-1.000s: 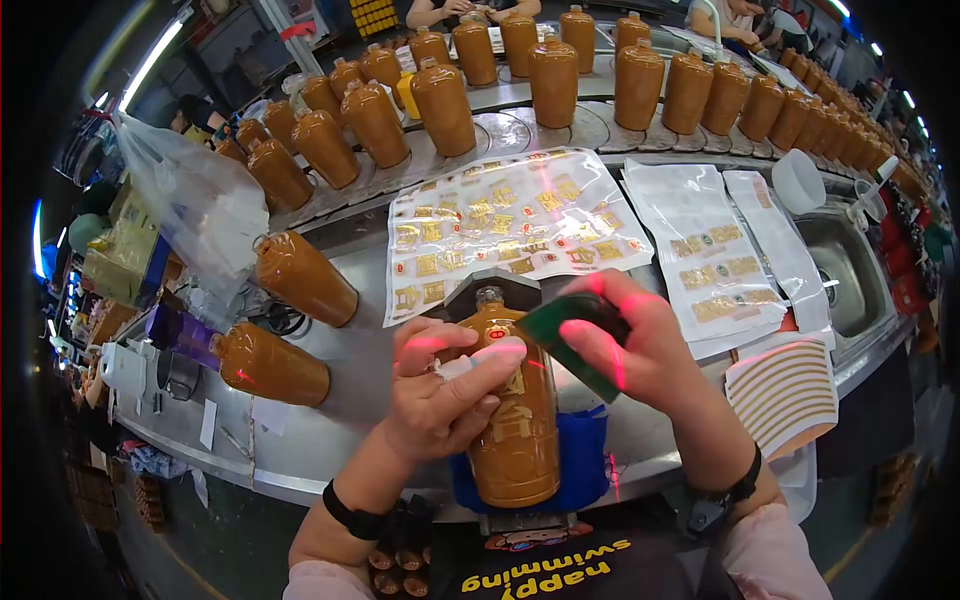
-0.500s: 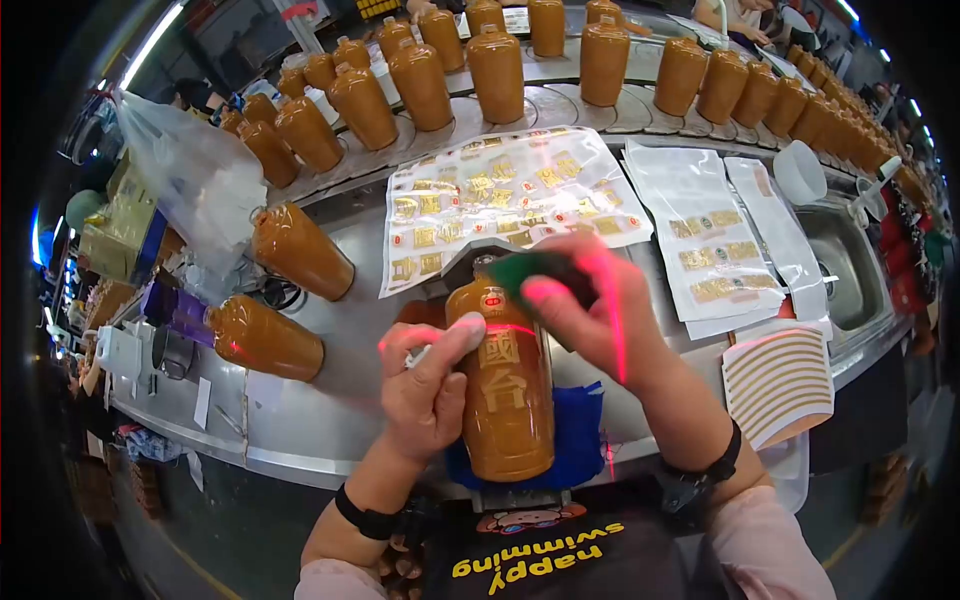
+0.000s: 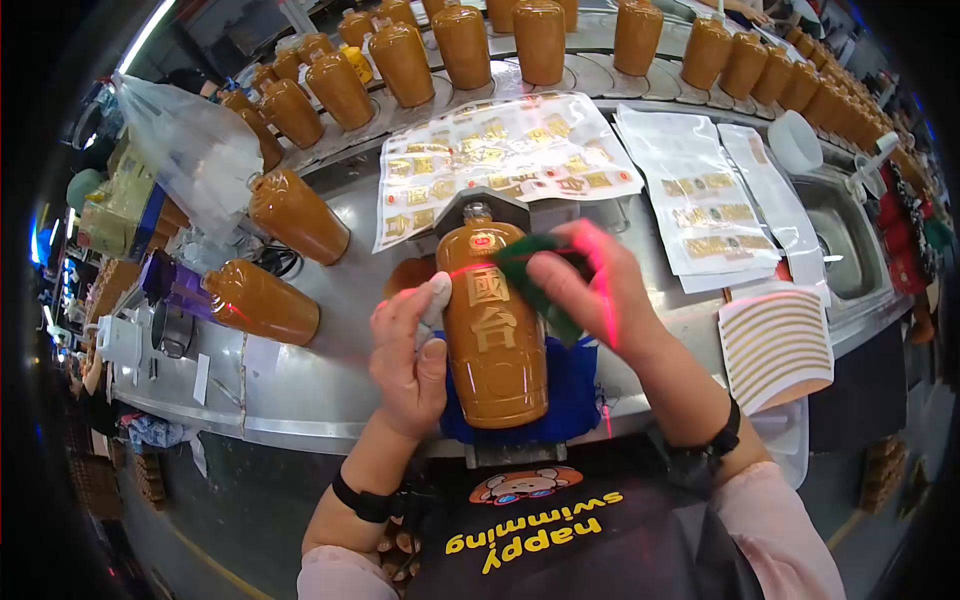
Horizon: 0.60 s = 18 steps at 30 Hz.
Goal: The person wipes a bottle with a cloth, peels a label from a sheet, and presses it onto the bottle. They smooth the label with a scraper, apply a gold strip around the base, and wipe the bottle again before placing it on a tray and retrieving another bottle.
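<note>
A brown glazed bottle with gold characters and a small red emblem lies on its back in front of me, neck pointing away into a dark notched rest. A blue cloth is under its lower part. My right hand pinches a dark green cloth against the bottle's upper right side, by the top character. My left hand is at the bottle's left side, fingers curled around a small white crumpled piece, fingertip right at the glaze. A red laser line crosses the bottle and my right hand.
Beyond the bottle lies a sheet of gold stickers, with more sticker sheets and a gold-striped sheet rightward. Two brown bottles lean at left near a plastic bag. Bottles line the conveyor; a sink is right.
The view has tipped down slightly. My right hand and the green cloth have moved from the bottle's neck toward its upper right side. My left fingers have drawn back from the front to the left edge.
</note>
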Motion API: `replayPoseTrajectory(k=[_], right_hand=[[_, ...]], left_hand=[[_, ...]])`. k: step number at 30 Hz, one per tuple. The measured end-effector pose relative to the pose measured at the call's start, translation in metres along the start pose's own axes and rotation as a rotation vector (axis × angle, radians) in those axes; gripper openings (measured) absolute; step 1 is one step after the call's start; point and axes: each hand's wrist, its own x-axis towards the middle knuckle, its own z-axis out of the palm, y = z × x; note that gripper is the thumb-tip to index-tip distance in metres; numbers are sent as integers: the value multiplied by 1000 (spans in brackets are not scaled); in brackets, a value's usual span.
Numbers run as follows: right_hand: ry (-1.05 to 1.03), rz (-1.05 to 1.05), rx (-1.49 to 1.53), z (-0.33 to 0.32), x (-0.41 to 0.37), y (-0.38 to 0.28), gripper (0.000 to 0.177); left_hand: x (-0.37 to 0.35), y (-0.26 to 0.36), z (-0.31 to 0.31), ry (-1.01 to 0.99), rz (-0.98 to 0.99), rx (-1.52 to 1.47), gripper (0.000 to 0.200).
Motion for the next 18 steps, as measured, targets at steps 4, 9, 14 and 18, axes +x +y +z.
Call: replayPoseTrajectory(k=[4,9,14,18], right_hand=[[122,196,353,1,-14,5,16],[108,114,305,3,-20,14,15],[44,110,276,-15,-25,5,21],[48,-124,230,-42,-34,-9,38]], left_hand=[[42,15,-9,-277,174,85,57],[45,30,-7,-525,380,276,55],[11,49,-3,-408,321,198,43],[-18,60,-13,-176,196,36,38]])
